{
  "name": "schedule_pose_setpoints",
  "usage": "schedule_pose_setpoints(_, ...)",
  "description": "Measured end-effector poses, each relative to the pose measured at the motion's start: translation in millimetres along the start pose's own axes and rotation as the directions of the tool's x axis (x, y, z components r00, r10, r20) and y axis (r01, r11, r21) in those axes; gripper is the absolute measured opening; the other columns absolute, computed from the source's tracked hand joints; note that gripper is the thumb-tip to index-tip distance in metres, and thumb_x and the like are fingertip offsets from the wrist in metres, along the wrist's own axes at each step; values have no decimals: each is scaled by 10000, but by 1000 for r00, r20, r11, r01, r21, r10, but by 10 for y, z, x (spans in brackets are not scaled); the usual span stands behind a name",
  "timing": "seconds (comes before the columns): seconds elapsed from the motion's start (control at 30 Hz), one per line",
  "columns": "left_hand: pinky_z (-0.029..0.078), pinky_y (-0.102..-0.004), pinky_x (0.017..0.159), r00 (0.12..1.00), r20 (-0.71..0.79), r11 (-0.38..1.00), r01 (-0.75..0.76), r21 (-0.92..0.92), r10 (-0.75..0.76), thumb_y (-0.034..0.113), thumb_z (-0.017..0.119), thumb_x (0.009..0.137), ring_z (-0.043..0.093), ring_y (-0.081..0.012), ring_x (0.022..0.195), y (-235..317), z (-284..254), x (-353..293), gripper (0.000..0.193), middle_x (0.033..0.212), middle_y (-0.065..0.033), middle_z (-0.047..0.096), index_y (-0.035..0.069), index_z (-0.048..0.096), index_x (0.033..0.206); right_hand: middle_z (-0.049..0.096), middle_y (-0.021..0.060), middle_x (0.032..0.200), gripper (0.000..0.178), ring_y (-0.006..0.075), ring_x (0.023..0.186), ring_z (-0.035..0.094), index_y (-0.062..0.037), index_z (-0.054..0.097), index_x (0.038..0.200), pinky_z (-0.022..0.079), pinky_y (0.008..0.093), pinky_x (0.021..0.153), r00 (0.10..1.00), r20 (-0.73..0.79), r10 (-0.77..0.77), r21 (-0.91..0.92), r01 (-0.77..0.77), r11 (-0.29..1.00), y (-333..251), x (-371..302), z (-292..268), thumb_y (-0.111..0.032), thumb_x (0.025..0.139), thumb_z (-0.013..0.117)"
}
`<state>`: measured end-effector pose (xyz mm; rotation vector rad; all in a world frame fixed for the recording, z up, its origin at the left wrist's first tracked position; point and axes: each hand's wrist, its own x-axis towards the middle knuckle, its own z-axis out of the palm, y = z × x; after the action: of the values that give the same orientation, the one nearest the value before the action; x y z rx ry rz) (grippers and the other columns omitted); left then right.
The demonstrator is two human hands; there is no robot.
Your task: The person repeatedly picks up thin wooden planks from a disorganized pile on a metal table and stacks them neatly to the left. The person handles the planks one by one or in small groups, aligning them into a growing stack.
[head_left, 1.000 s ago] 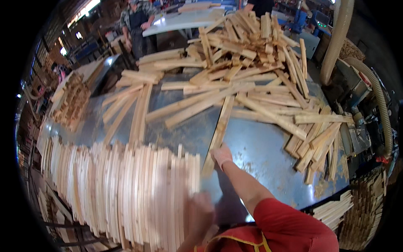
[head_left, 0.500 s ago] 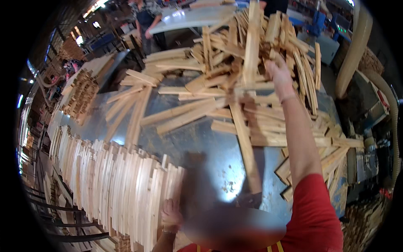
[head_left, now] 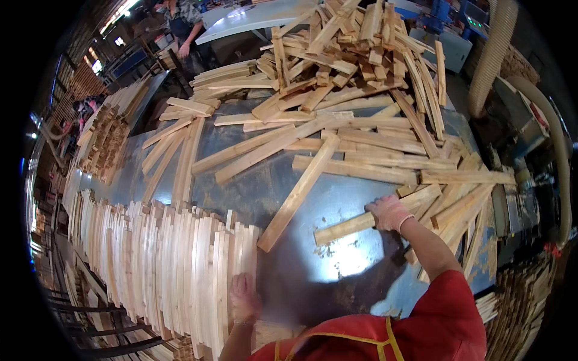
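Note:
My right hand [head_left: 390, 214], in a pale pinkish glove, is closed around a wooden slat [head_left: 344, 228] on the right of the metal tabletop [head_left: 283, 271]. The slat slants up to the right, its near end over a shiny patch. At the lower left, my left hand [head_left: 244, 297] lies against the right end of a tight row of pale slats [head_left: 174, 265], fingers stretched upward along the end piece. Another slat [head_left: 299, 192] lies loose at an angle between the row and my right hand.
A heap of jumbled slats [head_left: 361, 72] covers the table's far side, with more strewn at the right edge. Loose slats [head_left: 171, 147] fan out at the left. A ribbed hose [head_left: 495, 57] rises at the far right. Another person [head_left: 183, 30] stands beyond the table.
My right hand has come down from the far heap to the near right and now grips a slat. The loose slat in the middle has swung to a new slant. My left hand stays at the row.

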<state>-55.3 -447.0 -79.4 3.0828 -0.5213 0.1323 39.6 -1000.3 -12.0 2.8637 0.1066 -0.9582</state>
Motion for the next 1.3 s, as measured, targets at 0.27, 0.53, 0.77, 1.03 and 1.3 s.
schedule_pose_setpoints(0.27,407,-525,1199,997,39,993,-76,88,73,223,681,883,515,-412,1410,80,-91,73,680,1489,-176,548,12,507,1505,746,68,1089,594,318,1056,713,-234,672,1375,555,452,899,768,-534,-354,118,482,868,-1404,-1305,-172,-384,810,782)
schedule_pose_setpoints(0.53,502,-505,1131,917,382,422,305,-854,112,313,753,909,542,-417,1435,1091,-1295,77,858,1508,-258,593,48,409,1648,749,234,1224,819,372,1165,725,-40,586,1470,560,459,1031,903,-417,100,891,428,-153,-2949,-965,-158,-513,845,826)
schedule_pose_setpoints(0.77,442,-550,1177,998,2,963,-63,-262,66,212,706,914,539,-426,1430,441,-227,-852,698,1472,-250,616,53,516,1567,681,222,1357,551,417,1268,648,-29,644,1316,537,485,1093,884,-422,201,480,29,877,-775,-531,-317,-225,815,763)
schedule_pose_setpoints(1.03,400,-594,1179,967,-172,946,227,230,-190,235,748,889,509,-427,1431,332,6,-712,707,1498,-170,577,66,515,1535,688,142,1363,477,324,1356,617,-88,668,1362,515,479,1102,921,-386,46,-120,-99,988,619,292,-75,-210,904,716)
schedule_pose_setpoints(1.3,426,-560,1149,996,-79,980,20,-196,-36,196,834,819,496,-402,1431,1125,-285,1317,839,1509,-193,529,52,460,1556,738,166,1259,693,284,1144,702,8,672,1416,559,365,1029,981,43,-191,805,79,588,445,-962,-69,-347,854,870)
